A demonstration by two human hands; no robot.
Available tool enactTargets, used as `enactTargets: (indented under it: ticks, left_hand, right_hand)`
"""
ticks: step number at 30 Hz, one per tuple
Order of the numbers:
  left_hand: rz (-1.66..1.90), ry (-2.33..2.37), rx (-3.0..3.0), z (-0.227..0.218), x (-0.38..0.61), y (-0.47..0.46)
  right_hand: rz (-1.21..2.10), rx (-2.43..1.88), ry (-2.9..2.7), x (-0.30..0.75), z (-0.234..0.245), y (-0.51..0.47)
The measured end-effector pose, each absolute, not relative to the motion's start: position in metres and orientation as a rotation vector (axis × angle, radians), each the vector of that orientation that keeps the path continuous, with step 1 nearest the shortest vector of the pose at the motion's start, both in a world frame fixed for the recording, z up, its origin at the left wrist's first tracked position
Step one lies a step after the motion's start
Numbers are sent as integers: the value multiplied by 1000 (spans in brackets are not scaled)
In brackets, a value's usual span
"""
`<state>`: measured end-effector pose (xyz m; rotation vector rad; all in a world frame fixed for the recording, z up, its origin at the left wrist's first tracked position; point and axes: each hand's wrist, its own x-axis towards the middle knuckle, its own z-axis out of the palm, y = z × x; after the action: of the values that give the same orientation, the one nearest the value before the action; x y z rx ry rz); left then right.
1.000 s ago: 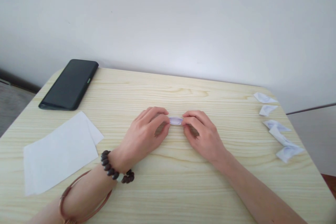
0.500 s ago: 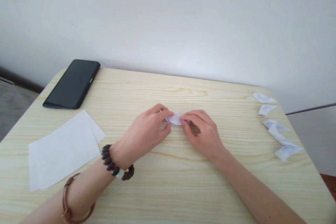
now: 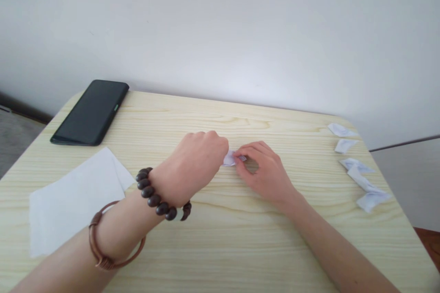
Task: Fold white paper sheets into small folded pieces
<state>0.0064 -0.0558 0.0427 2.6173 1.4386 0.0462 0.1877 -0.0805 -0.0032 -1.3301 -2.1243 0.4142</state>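
Note:
A small folded white paper piece [image 3: 231,158] sits at the middle of the light wooden table [image 3: 220,238]. My left hand [image 3: 192,169], with a dark bead bracelet on the wrist, is raised and curled, its fingers pinching the paper's left end. My right hand [image 3: 264,171] rests low on the table, fingertips pinched on the paper's right end. Most of the paper is hidden between the fingers.
A black phone [image 3: 91,112] lies at the far left corner. Flat white paper sheets [image 3: 72,199] lie at the left. Several small folded paper pieces [image 3: 357,167] line the right edge. A white wall stands behind the table.
My left hand has lifted and rolled over the paper, wrist raised off the table. The right hand stayed near the same spot, still pinching the paper.

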Motion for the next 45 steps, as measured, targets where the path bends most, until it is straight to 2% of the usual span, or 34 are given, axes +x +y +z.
enactTargets:
  ticks: [3,7,15,30,45]
  left_hand:
    - [-133,1471,2709,50,9,-54]
    - [-180,1500,2676,58,8,-51]
    - [-120,1396,2682,53,0,-47]
    - [-174,1305,2720,53,-4,-42]
    - [-312,1280,2769,60,3,-43]
  right_hand:
    - [581,-1429,-2298,189,17,-68]
    - [757,-1521,-2442,183,42,-48]
    - [876,-1501,-2529,174,44,-36]
    - [751,-1407,-2570,179,45,-37]
    - [778,-1440,-2567,183,45,-38]
